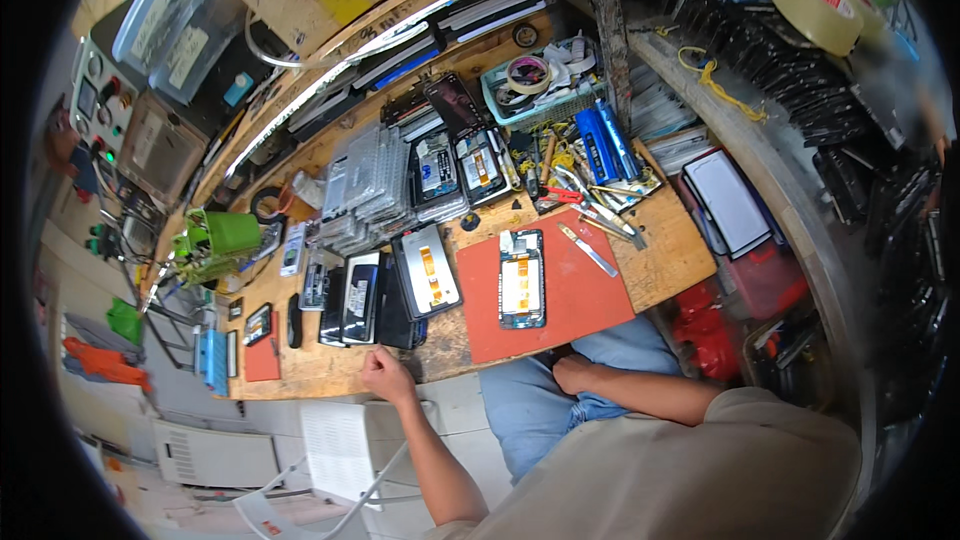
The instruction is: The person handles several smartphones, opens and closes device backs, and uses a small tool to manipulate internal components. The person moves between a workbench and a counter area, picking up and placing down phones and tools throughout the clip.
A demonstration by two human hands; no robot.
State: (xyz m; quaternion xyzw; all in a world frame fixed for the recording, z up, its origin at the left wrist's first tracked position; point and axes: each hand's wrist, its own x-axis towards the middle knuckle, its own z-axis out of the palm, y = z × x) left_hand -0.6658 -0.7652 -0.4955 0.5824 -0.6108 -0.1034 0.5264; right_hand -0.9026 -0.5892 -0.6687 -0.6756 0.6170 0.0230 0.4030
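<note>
My left hand (388, 375) is closed in a loose fist at the bench's front edge, just below several dark phones (360, 300), with nothing seen in it. In my lap, against my jeans, lies my right hand (573, 375); it looks curled closed, its fingers partly hidden, and no held thing shows. Between and beyond both hands, an opened phone (521, 280) with its battery and circuit board bare rests on a red mat (590, 300). To its right on the mat is a slim metal blade tool (588, 249). Left of the mat sits a silver phone part (428, 270) with an orange strip.
Behind the mat are opened phones (480, 168), stacked clear trays (365, 175), pliers and tweezers (600, 205), blue cylinders (607, 143) and a teal basket (535, 80). A green pot (225, 232) stands at the left. A wooden shelf (340, 40) overhangs the back; a white chair (340, 450) is below left.
</note>
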